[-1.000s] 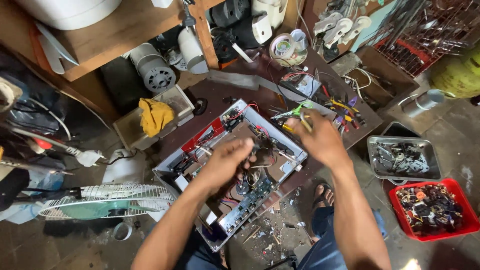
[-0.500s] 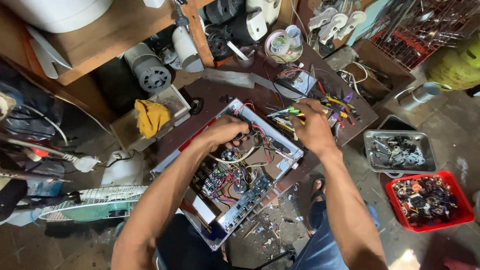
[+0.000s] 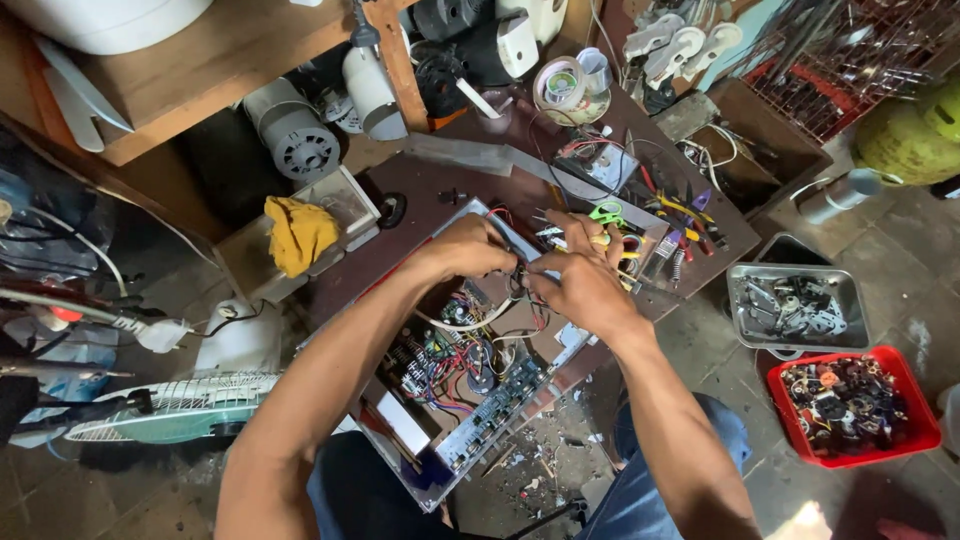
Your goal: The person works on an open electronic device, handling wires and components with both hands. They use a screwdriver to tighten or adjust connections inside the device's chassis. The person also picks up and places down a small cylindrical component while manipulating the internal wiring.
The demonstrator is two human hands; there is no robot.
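Observation:
An opened metal electronics chassis full of circuit boards and coloured wires rests on my lap and a low dark table. My left hand is curled at the chassis's far end, fingers pinched on wires there. My right hand meets it from the right, fingertips closed on the same bundle of dark wires. A long circuit board runs along the near right side. What exactly sits between the fingertips is hidden.
Pliers and hand tools lie past my right hand. A yellow cloth sits in a tray at left. A metal tray of parts and a red bin stand on the floor at right. A fan grille lies at left.
Both hands have moved toward the chassis's far end and come together. The right hand left the tool pile and now pinches wires next to the left.

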